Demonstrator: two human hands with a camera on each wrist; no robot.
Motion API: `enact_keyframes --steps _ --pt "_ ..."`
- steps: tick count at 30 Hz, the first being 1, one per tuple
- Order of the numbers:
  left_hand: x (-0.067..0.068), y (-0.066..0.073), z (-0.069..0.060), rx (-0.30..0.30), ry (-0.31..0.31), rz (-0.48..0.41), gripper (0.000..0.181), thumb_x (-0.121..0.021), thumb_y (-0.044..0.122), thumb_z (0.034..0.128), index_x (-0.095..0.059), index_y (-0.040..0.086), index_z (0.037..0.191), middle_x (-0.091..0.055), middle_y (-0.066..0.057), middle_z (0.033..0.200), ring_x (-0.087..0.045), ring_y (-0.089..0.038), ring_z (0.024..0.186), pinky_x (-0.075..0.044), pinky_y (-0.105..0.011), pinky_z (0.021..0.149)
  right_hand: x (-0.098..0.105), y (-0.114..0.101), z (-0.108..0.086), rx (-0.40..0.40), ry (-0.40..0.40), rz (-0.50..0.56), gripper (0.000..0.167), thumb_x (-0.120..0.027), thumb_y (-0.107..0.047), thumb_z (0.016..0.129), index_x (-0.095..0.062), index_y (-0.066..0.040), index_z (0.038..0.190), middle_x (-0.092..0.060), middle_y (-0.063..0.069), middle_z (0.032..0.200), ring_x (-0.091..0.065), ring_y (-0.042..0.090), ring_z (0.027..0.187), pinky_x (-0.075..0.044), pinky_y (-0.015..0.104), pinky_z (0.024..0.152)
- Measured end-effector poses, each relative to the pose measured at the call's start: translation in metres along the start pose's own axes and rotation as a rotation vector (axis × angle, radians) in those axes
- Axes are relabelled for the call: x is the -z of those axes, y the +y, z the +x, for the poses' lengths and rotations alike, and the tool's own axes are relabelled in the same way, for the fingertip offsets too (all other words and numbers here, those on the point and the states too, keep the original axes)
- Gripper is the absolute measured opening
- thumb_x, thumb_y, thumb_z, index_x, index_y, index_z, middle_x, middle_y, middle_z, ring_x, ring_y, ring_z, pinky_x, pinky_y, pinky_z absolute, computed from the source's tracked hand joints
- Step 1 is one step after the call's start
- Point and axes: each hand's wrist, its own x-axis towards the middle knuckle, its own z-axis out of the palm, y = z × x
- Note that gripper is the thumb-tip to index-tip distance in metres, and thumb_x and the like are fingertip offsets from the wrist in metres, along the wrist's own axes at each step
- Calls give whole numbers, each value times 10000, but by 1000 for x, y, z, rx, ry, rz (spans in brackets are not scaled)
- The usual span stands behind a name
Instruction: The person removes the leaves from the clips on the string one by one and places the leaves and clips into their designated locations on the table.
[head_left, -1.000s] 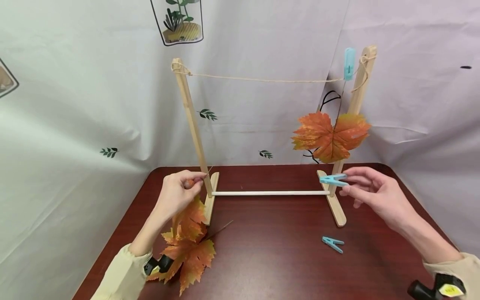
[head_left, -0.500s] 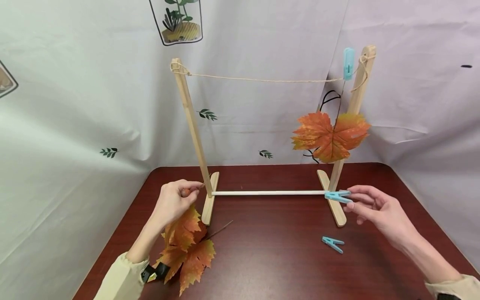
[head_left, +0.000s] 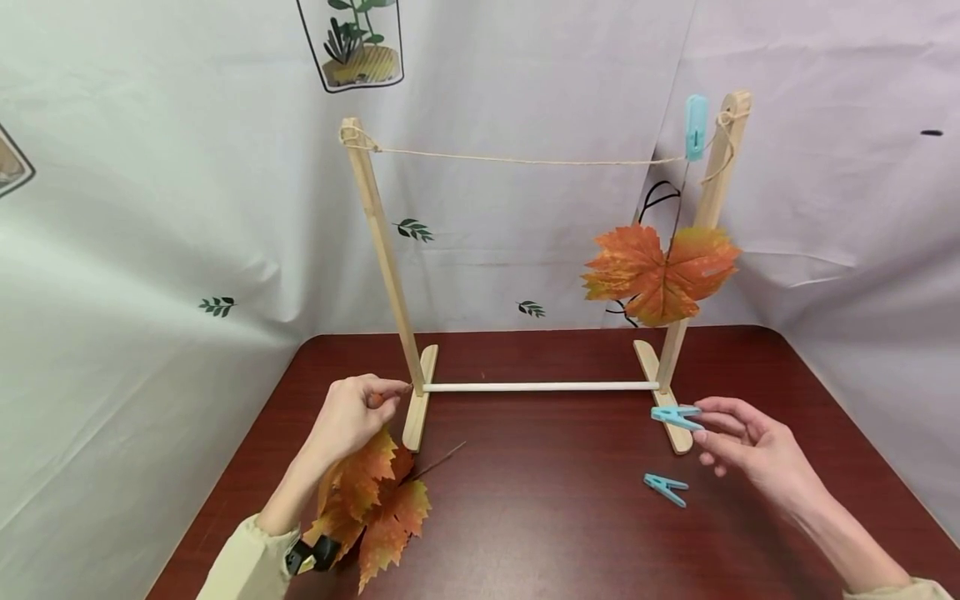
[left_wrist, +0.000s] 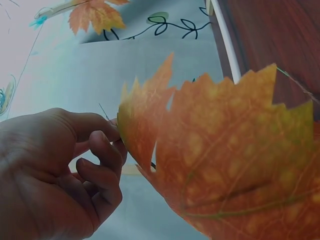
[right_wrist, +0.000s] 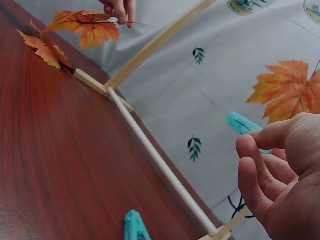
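Orange leaf (head_left: 365, 477) hangs on the left from the left hand (head_left: 351, 418), whose thumb and forefinger meet on its stem, so that the blade lies just below those fingers. On the wrist camera (head_left: 321, 550) behind them, a label is too small to read. A second leaf (head_left: 397, 527) lies on the table (head_left: 540, 517), partly hidden by the held one, its stem pointing right.

Higher up, an outlined jar (head_left: 392, 33) printed on the backdrop (head_left: 510, 233) contains green plants on yellowish ground. Next stands the left post (head_left: 386, 254); a string (head_left: 517, 160) runs from its top to the right post (head_left: 711, 204), and a white rod (head_left: 540, 387) joins them low down.

Near the string's right end, a blue clothespin (head_left: 696, 125) clips the stem of a hanging leaf (head_left: 663, 275). A loose clothespin (head_left: 662, 485) lies below on the table. Just above it, a third clothespin (head_left: 672, 414) is pinched by its spread ends in the right hand (head_left: 761, 450), thumb and forefinger slightly parted across it.
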Motion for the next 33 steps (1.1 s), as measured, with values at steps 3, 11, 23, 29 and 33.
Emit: enact_keyframes --steps 3,11,23,29,33 --pt "-2 -2 -2 11 -12 8 211 -721 -53 823 -803 67 977 -652 8 783 -419 -62 526 -351 -236 449 1 5 -3 -17 10 -11 331 -657 59 929 -573 -7 1242 -727 -12 1057 -685 164 673 -541 263 544" --pt "-8 -6 -7 27 -24 11 215 -723 -54 822 -801 66 983 -639 13 779 -411 -58 516 -360 -238 464 0 20 -10 -75 30 -22 320 -663 39 932 -583 -45 1230 -732 14 1048 -680 169 682 -546 278 549" --pt "-14 -9 -13 48 -82 43 231 -719 -46 814 -800 63 1000 -663 -11 814 -408 -54 490 -359 -245 459 4 38 -18 -50 47 25 319 -632 73 938 -622 -109 1201 -735 -17 1052 -703 173 719 -524 251 531" --pt "-19 -10 -15 62 -117 46 245 -714 -42 823 -802 76 1019 -677 -17 840 -399 -45 471 -359 -239 452 7 48 -20 -75 80 31 364 -633 89 930 -649 -170 1185 -733 -24 1045 -699 181 710 -515 254 519" --pt "-24 -10 -16 54 -113 49 233 -723 -46 819 -805 82 996 -693 -33 848 -440 -48 515 -378 -242 474 8 53 -21 -96 104 24 366 -643 84 925 -656 -186 1172 -732 -33 1031 -694 172 703 -512 260 516"
